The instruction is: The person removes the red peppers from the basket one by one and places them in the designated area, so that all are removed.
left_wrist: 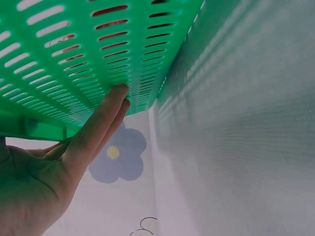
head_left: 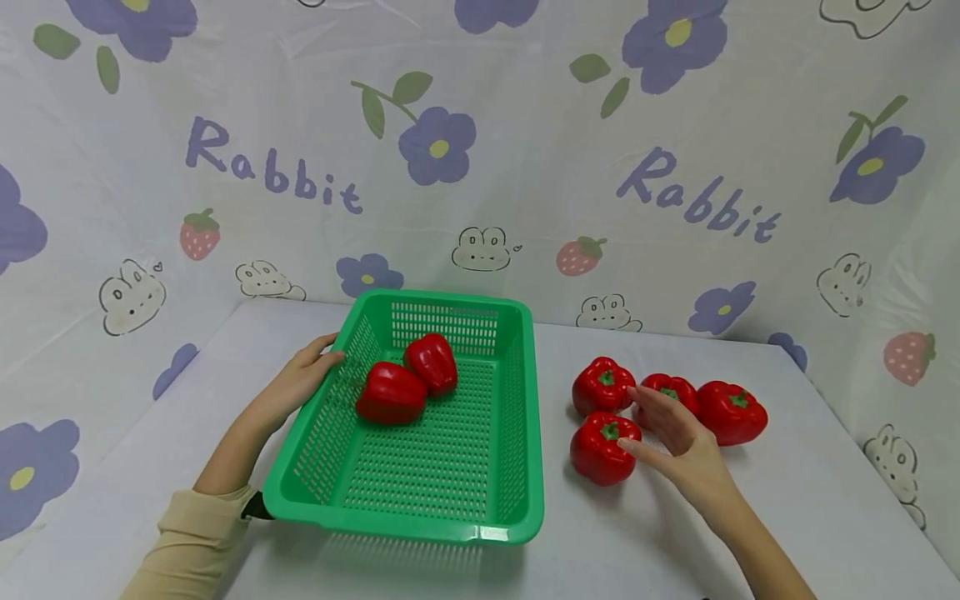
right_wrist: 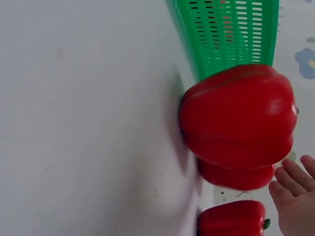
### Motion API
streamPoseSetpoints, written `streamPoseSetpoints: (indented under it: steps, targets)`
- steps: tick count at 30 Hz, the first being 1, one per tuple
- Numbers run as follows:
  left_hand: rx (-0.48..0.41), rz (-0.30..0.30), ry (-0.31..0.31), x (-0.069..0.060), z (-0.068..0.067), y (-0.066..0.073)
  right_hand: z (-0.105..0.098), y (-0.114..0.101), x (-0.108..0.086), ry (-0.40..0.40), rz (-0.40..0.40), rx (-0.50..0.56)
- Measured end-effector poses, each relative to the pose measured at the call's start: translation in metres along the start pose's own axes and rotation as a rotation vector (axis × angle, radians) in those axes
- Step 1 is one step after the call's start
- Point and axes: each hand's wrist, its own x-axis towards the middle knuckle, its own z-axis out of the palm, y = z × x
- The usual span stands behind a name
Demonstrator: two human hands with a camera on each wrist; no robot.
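Observation:
A green plastic basket (head_left: 405, 533) with slotted walls stands on the table, two red bell peppers (head_left: 392, 393) lying inside it. My left hand (head_left: 296, 379) holds its left side: the thumb is at the rim, and straight fingers lie along the outer wall (left_wrist: 74, 73). Right of the basket are several more red bell peppers with green stems. My right hand (head_left: 686, 450) hovers over the nearest one (head_left: 602, 458), thumb and fingers spread apart. In the right wrist view that hand (right_wrist: 298, 196) shows a gap from the large near pepper (right_wrist: 238, 118).
A pepper (head_left: 600, 385) sits just behind the nearest one, with another (head_left: 666, 392) partly hidden by my right hand and a third (head_left: 731, 414) farther right. A patterned cloth (head_left: 525, 150) hangs behind the white table (head_left: 570, 550).

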Motion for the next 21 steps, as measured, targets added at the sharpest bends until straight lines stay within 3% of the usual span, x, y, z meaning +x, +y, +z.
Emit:
streamPoseSetpoints:
  steps: [15, 21]
  targets:
    - [0.003, 0.003, 0.004, 0.0, 0.0, 0.0, 0.019, -0.035, 0.021, 0.011, -0.084, 0.038]
    - [0.009, 0.003, 0.007, -0.001, 0.001, 0.0, 0.032, -0.051, 0.031, 0.023, -0.057, 0.053]
